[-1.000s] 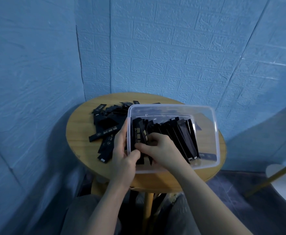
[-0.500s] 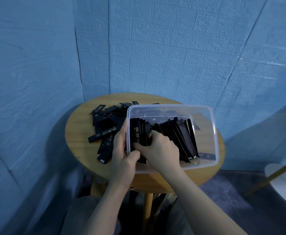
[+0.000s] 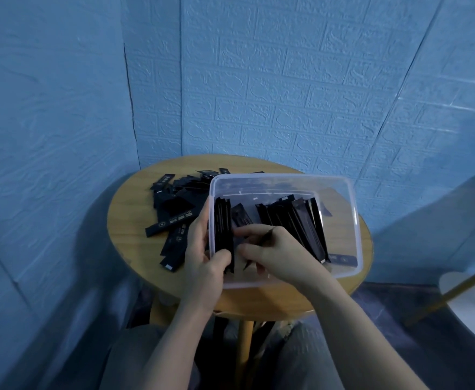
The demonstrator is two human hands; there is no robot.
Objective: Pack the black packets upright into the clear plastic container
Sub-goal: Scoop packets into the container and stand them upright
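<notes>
Mid-pack: left hand (image 3: 202,266) gripping clear plastic container (image 3: 351,220) wall on round wooden surface (image 3: 129,226), thumb steadying upright black packets (image 3: 223,229); right hand (image 3: 273,249) pinching another packet inside, likely needing standing alongside; loose packets (image 3: 174,215) awaiting.

Your right hand (image 3: 275,250) covered the lower ends of the packets (image 3: 301,220) mid-container (image 3: 353,220). Left fingers were hidden behind its left wall. Packet print was too small to read. The white chair (image 3: 472,299) was cut off by the right edge.
</notes>
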